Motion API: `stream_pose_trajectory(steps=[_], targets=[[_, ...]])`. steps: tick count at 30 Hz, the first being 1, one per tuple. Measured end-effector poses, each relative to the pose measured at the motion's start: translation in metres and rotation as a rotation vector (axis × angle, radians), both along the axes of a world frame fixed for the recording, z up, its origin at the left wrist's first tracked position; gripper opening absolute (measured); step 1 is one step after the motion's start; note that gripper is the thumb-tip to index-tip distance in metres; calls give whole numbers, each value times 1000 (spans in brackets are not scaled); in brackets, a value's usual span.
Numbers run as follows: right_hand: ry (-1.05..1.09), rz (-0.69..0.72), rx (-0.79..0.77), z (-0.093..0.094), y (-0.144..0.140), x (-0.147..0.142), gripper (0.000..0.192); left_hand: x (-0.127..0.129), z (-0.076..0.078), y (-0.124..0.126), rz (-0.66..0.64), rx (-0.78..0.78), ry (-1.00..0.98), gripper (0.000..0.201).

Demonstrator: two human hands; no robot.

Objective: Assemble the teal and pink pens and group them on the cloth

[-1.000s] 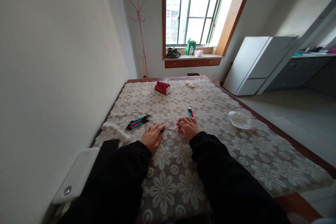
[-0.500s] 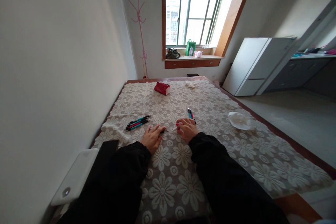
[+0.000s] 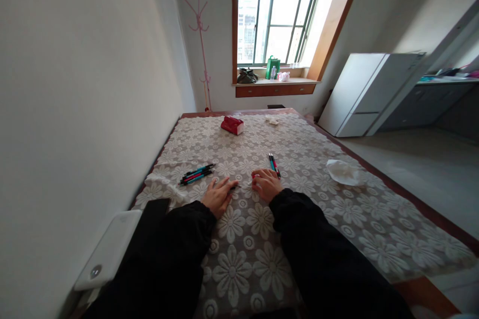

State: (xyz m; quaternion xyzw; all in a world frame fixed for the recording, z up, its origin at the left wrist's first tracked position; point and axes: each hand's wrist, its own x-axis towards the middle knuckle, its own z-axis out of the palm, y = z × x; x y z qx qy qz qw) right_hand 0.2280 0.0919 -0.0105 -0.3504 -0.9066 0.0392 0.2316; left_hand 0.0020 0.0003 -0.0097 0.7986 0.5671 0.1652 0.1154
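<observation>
My left hand [image 3: 218, 197] rests low on the patterned tablecloth [image 3: 232, 269], its fingers closed over a small dark pen part [image 3: 233, 188] whose end pokes out by the fingertips. Facing it, my right hand [image 3: 267, 185] is curled with fingertips pinched around a red pen part [image 3: 254, 176], mostly hidden by the fingers. A thin pale line spans the small gap between the hands; its kind is unclear. Just beyond my right hand lie two pens [image 3: 274, 165], side by side. Several blue, red and black pens [image 3: 196, 174] lie in a pile left of my left hand.
A red tissue pack [image 3: 232, 125] lies far back on the table, with a crumpled white piece [image 3: 272, 120] to its right. White paper [image 3: 344, 172] lies at the right. Near my left forearm are a white device [image 3: 108, 249] and a wall [image 3: 75, 109].
Both hands keep nearly the same place and grip. The whole view has shifted very slightly; the pens and other things on the table stay put.
</observation>
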Motion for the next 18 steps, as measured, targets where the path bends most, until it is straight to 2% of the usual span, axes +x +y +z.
stream_pose_trajectory(steps=[4, 7, 13, 15, 18], targets=[[29, 4, -9, 0, -5, -5, 4, 1, 0, -1, -29, 1, -5, 53], [59, -4, -27, -1, -7, -8, 6, 1, 0, -2, -25, 43, -39, 62], [226, -15, -90, -7, -2, -10, 11, -2, -3, -1, 177, 231, -124, 86], [351, -7, -119, -5, -1, -9, 9, -4, -5, 1, 219, 267, -146, 82], [593, 79, -245, 4, -2, -8, 7, -6, -6, 3, 211, 259, -153, 50]])
